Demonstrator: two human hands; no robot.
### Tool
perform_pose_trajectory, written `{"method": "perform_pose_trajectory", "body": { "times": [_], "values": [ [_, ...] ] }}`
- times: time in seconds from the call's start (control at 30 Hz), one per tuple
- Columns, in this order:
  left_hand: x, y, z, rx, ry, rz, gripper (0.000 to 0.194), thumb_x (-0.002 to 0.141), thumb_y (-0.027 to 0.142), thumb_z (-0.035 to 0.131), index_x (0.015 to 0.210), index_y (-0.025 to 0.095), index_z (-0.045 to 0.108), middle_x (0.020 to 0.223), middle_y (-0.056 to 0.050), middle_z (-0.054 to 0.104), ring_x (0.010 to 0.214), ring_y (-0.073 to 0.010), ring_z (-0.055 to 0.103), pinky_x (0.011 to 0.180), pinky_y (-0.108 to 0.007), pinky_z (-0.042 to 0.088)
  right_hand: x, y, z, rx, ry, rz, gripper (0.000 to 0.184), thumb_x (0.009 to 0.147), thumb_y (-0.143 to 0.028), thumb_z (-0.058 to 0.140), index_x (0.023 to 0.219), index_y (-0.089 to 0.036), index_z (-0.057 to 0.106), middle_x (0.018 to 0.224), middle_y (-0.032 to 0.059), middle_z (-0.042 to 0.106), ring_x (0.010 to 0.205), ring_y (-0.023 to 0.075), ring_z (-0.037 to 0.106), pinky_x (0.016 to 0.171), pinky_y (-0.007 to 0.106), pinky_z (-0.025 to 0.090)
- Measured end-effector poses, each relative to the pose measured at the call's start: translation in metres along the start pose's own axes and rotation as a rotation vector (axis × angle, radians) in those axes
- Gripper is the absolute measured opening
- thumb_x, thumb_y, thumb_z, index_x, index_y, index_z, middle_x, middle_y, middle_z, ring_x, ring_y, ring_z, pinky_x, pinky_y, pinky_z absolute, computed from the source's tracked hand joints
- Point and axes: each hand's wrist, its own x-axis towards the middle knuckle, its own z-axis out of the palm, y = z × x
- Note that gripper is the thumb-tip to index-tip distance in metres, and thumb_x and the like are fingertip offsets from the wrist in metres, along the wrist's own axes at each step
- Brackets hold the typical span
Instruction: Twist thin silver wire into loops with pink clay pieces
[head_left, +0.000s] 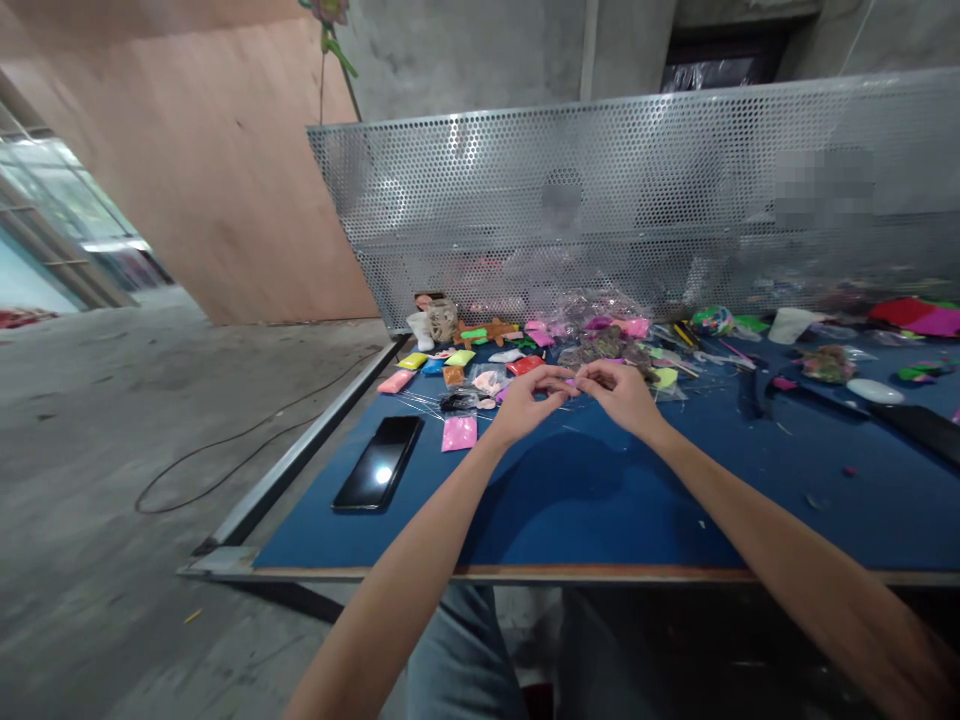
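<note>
Above the blue table top point(600, 520), my left hand point(529, 405) and my right hand point(621, 398) come together, fingertips nearly touching. Both are closed in a pinch around a small purple piece point(571, 382), perhaps soft clay; its shape is mostly hidden by the fingers. A pink packet point(459, 434) lies just left of my left hand, with a red packet point(527, 365) behind it. Beyond my right hand are a yellow-green packet point(666, 378) and crumpled clear plastic bags point(600, 305).
A black phone point(379, 465) lies at the table's left. Several coloured packets, a white cup point(791, 325), a white oval piece point(875, 391) and a long black object point(919, 432) are spread about. A perforated metal panel point(510, 200) stands along the back edge.
</note>
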Motion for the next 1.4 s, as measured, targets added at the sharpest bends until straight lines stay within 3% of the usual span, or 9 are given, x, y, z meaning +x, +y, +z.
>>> {"method": "perform_pose_trajectory", "body": {
  "times": [0.1, 0.23, 0.47, 0.6, 0.77, 0.87, 1.07, 1.27, 1.4],
  "values": [
    [0.000, -0.002, -0.003, 0.049, -0.022, 0.028, 0.042, 0.080, 0.032, 0.077, 0.118, 0.017, 0.067, 0.099, -0.009, 0.076, 0.088, -0.0176, 0.070, 0.085, -0.032, 0.054, 0.002, 0.007, -0.003, 0.138, -0.073, 0.108, 0.018, 0.081, -0.039, 0.072, 0.082, -0.021, 0.072, 0.084, 0.0041, 0.074, 0.079, 0.0216, 0.069, 0.076, 0.035, 0.054],
    [0.000, -0.003, -0.001, 0.112, 0.057, 0.036, 0.039, 0.075, 0.040, 0.081, 0.105, 0.016, 0.073, 0.095, -0.008, 0.076, 0.082, -0.0173, 0.068, 0.079, -0.031, 0.053, 0.002, 0.006, -0.004, 0.173, -0.139, 0.130, 0.020, 0.082, -0.041, 0.072, 0.083, -0.021, 0.072, 0.084, 0.0030, 0.074, 0.079, 0.0200, 0.067, 0.077, 0.033, 0.052],
    [-0.002, 0.001, 0.001, 0.091, 0.166, 0.007, 0.032, 0.079, 0.047, 0.077, 0.084, 0.015, 0.075, 0.081, -0.006, 0.075, 0.074, -0.0162, 0.066, 0.071, -0.028, 0.050, 0.000, 0.004, 0.004, 0.065, -0.146, -0.005, 0.021, 0.087, -0.042, 0.067, 0.087, -0.022, 0.071, 0.084, 0.0036, 0.073, 0.078, 0.0218, 0.067, 0.074, 0.034, 0.051],
    [0.001, -0.001, 0.002, -0.064, 0.193, -0.111, 0.038, 0.081, 0.050, 0.074, 0.071, 0.014, 0.069, 0.071, -0.005, 0.072, 0.066, -0.0127, 0.062, 0.066, -0.025, 0.048, -0.005, -0.003, 0.012, -0.036, -0.072, -0.070, 0.018, 0.089, -0.039, 0.065, 0.089, -0.022, 0.072, 0.085, 0.0041, 0.074, 0.080, 0.0235, 0.067, 0.078, 0.037, 0.050],
    [0.006, -0.006, 0.006, -0.305, 0.257, -0.272, 0.042, 0.075, 0.049, 0.079, 0.096, 0.016, 0.064, 0.067, -0.001, 0.069, 0.054, -0.0109, 0.060, 0.054, -0.023, 0.046, -0.010, -0.012, 0.018, -0.087, 0.004, -0.115, 0.017, 0.090, -0.037, 0.062, 0.087, -0.023, 0.071, 0.087, 0.0043, 0.074, 0.081, 0.0233, 0.066, 0.080, 0.037, 0.051],
    [0.006, -0.007, 0.006, -0.269, 0.239, -0.212, 0.052, 0.076, 0.050, 0.079, 0.114, 0.018, 0.060, 0.071, -0.001, 0.071, 0.055, -0.0114, 0.062, 0.055, -0.023, 0.049, -0.007, -0.009, 0.016, -0.002, -0.017, -0.046, 0.018, 0.088, -0.040, 0.065, 0.085, -0.022, 0.070, 0.083, 0.0041, 0.073, 0.078, 0.0223, 0.066, 0.075, 0.036, 0.051],
    [0.002, -0.004, 0.000, -0.078, 0.148, -0.043, 0.050, 0.079, 0.045, 0.077, 0.120, 0.019, 0.066, 0.081, -0.001, 0.071, 0.073, -0.0131, 0.065, 0.072, -0.025, 0.052, -0.002, -0.001, 0.007, 0.252, -0.072, 0.121, 0.023, 0.082, -0.043, 0.070, 0.080, -0.021, 0.068, 0.072, 0.0023, 0.070, 0.071, 0.0195, 0.065, 0.072, 0.034, 0.051],
    [0.001, -0.003, -0.008, 0.333, 0.149, 0.065, 0.035, 0.090, 0.048, 0.065, 0.111, 0.021, 0.074, 0.092, -0.006, 0.071, 0.069, -0.0132, 0.057, 0.060, -0.024, 0.044, -0.002, -0.003, 0.003, 0.183, -0.083, 0.055, 0.020, 0.087, -0.041, 0.066, 0.085, -0.021, 0.066, 0.076, 0.0025, 0.068, 0.073, 0.0193, 0.064, 0.074, 0.035, 0.051],
    [0.002, -0.002, -0.010, 0.391, 0.100, 0.153, 0.033, 0.090, 0.048, 0.065, 0.108, 0.022, 0.075, 0.103, -0.009, 0.068, 0.079, -0.0159, 0.060, 0.066, -0.026, 0.048, -0.002, -0.012, 0.000, 0.041, -0.105, -0.061, 0.014, 0.089, -0.035, 0.062, 0.086, -0.022, 0.065, 0.083, 0.0033, 0.069, 0.077, 0.0195, 0.062, 0.075, 0.034, 0.049]
  ]
}}
